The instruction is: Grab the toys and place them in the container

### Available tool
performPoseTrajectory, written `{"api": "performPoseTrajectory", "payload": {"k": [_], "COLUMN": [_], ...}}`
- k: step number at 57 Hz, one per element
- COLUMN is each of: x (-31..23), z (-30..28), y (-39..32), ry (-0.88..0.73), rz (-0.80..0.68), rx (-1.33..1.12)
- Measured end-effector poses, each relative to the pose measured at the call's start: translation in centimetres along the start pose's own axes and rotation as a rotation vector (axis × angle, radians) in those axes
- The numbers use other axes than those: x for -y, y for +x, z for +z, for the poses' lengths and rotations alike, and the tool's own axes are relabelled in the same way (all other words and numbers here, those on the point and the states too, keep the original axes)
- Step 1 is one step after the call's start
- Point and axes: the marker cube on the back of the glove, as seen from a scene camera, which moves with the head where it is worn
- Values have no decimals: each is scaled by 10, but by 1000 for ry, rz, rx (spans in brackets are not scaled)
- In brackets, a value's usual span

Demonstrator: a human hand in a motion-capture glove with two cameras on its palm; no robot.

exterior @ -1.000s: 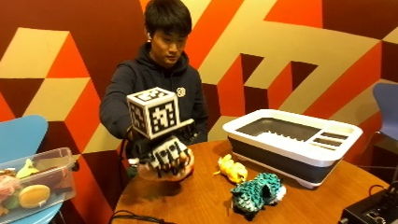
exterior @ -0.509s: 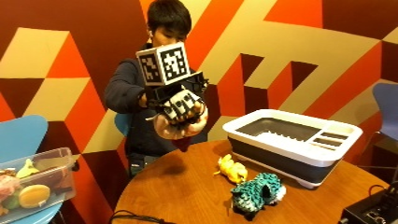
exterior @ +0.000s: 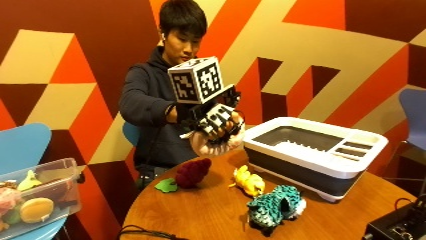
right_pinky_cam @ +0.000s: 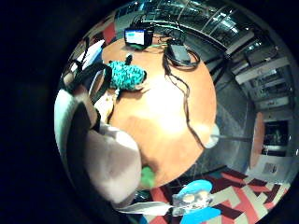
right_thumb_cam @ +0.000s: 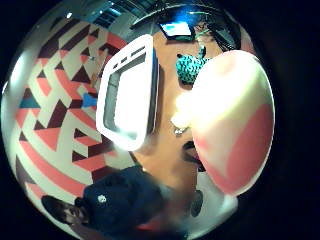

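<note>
From the side I see my gloved right hand [exterior: 216, 122] raised above the round wooden table [exterior: 200, 210], fingers curled around a pale pink-and-cream round toy [exterior: 214, 143]; the thumb-side palm view adds the white-rimmed grey container's [right_thumb_cam: 127, 92] open interior. A dark red raspberry-shaped plush [exterior: 192, 172], yellow plush [exterior: 247, 181] and teal knitted animal [exterior: 276, 206] lie near the container, with bare tabletop beside them.

Pale-pink toy [exterior: 214, 145] aloft beside container [exterior: 313, 150]
</note>
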Motion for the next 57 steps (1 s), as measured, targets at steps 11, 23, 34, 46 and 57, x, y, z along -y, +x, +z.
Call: {"api": "performPoseTrajectory", "payload": {"k": [11, 23, 34, 46, 57], "x": [8, 25, 69, 69, 79], "z": [-32, -39, -18, 36, 29], "y": [-49, -138, -168, -216, -196], "ry": [75, 104, 62, -146, -166], "rz": [-102, -232, -228, -315, -252], "rx": [43, 109, 185, 138, 108]}}
